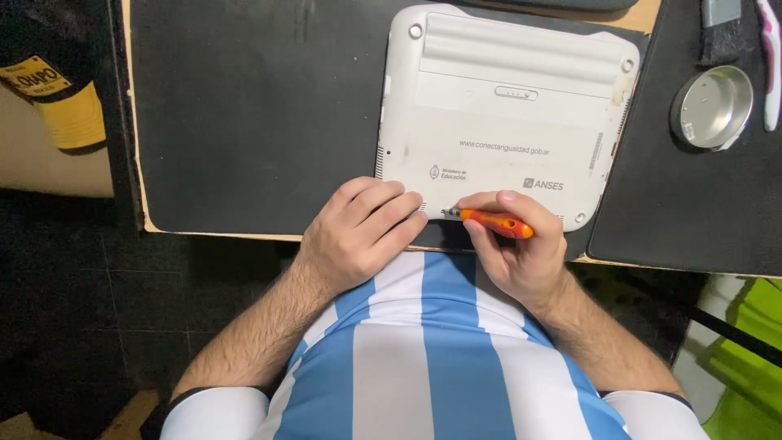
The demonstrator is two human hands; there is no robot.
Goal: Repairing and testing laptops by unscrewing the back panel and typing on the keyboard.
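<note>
A wooden desk (244, 237) shows only as thin pale strips of its edge, since a large black mat (244, 114) covers most of it and a second black mat (692, 204) lies just beside that one on the right. A white laptop (505, 122) lies bottom-up on the large mat, its near edge close to the desk's front. On the right mat sit a round metal tin (717, 106), a pink-and-white toothbrush (770, 65) beside it, and a small grey object (721, 12) at the top edge.
</note>
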